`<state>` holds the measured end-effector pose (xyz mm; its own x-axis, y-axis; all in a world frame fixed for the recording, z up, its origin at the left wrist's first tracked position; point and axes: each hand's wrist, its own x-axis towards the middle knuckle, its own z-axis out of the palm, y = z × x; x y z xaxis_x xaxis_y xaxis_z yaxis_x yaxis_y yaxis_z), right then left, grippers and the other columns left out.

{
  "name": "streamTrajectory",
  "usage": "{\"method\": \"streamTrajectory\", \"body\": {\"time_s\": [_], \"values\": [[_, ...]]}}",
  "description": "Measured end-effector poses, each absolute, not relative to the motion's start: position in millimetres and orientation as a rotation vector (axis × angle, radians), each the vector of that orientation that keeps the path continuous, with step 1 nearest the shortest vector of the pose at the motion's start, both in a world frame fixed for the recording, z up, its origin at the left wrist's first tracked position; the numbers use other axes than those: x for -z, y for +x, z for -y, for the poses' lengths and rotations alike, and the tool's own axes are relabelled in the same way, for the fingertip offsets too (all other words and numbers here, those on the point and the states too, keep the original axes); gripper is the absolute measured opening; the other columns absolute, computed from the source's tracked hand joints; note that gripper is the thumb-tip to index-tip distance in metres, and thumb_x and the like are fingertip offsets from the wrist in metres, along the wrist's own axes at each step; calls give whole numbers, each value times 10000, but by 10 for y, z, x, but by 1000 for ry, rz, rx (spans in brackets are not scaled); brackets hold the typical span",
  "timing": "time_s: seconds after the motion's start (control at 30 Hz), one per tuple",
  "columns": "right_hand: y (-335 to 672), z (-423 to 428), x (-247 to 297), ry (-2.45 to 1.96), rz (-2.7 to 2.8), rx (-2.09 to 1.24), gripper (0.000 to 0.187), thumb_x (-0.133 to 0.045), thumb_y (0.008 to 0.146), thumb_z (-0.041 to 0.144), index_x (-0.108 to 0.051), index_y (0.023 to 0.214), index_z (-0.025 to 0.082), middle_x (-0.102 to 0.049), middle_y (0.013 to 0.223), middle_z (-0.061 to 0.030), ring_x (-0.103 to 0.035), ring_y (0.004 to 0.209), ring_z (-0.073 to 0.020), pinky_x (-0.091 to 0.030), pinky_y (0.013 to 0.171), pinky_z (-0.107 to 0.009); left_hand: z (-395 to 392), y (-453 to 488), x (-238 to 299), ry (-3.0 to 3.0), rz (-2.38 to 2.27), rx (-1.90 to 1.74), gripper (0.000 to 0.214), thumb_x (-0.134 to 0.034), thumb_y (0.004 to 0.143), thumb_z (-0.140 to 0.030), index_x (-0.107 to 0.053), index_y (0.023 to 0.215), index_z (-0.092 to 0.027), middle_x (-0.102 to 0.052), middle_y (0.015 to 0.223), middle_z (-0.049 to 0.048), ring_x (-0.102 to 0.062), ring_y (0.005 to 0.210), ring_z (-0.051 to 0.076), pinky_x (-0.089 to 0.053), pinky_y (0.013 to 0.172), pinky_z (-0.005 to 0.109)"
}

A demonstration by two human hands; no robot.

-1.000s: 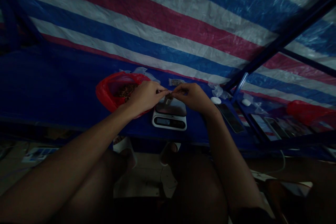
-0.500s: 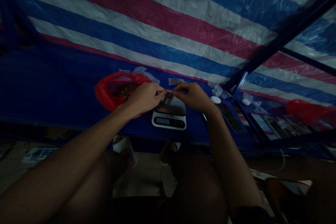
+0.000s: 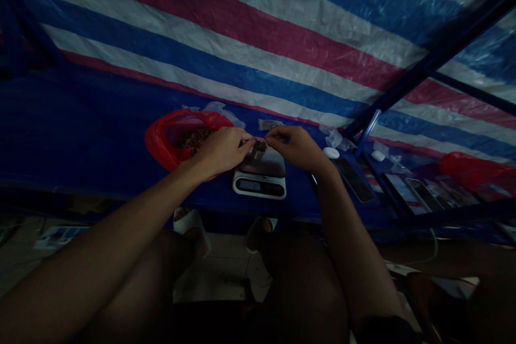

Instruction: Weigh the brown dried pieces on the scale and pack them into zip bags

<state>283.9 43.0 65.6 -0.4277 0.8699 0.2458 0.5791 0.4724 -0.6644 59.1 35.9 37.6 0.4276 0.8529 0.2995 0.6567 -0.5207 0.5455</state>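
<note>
A small clear plastic bag with brown bits [image 3: 259, 148] is upright over the metal plate of a white digital scale [image 3: 259, 187]. My left hand [image 3: 228, 148] is closed, thumb and fingertips pinching the bag's upper left edge. At its upper right edge, my right hand [image 3: 296, 145] pinches in the same way. Whether the bag's bottom rests on the plate I cannot tell. The scale's display is lit, its digits too small to read surely. Left of the scale, partly behind my left hand, is an open red plastic bag [image 3: 161, 142] full of brown pieces [image 3: 193, 140].
Behind the hands lies another small filled clear bag [image 3: 266, 124]. To the right are a white rounded object [image 3: 331, 153], a dark phone [image 3: 355, 180] and crumpled clear plastic [image 3: 337, 140]. A blue frame bar [image 3: 368, 124] rises there. Striped sheeting [image 3: 242, 37] hangs behind the blue table [image 3: 100, 156].
Both hands stay almost in place, still pinching. The brown bits between them show a little more clearly, and the digits on the scale's display look different.
</note>
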Motion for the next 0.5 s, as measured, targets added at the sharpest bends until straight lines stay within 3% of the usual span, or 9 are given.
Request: {"method": "streamTrajectory", "body": {"time_s": [0.17,0.33,0.43,0.5], "values": [[2853,-442,-650,-1201,2149,-620,187,-647,948,291,-784,879,185,-807,918,-73,-712,864,-226,-546,818,-376,-384,538,-430,2332,-1303,-859,406,-485,1067,-346,-856,1088,-183,-845,1097,87,-763,1027,268,-567,946,380],[2868,-466,-631,-1219,2073,-532,204,-638,953,312,-789,919,180,-813,933,-75,-698,826,-212,-517,777,-354,-771,442,-572,2380,-1426,-941,438,-500,1031,-219,-756,1383,-164,-763,1409,117,-694,1312,280,-495,1171,416],[2856,-485,-621,-1246,2002,-479,219,-644,946,332,-795,940,174,-810,904,-77,-676,784,-206,-495,729,-340,-1180,436,-623,2528,-1413,-629,535,-598,959,-218,-687,1482,-155,-691,1525,124,-647,1385,273,-463,1190,369],[2843,-495,-619,-1250,1950,-456,233,-641,945,344,-797,944,170,-801,870,-76,-665,763,-205,-482,704,-333,-1424,459,-639,2560,-1394,-292,591,-677,871,-219,-712,1460,-205,-744,1451,97,-700,1279,277,-503,1121,358]]}}
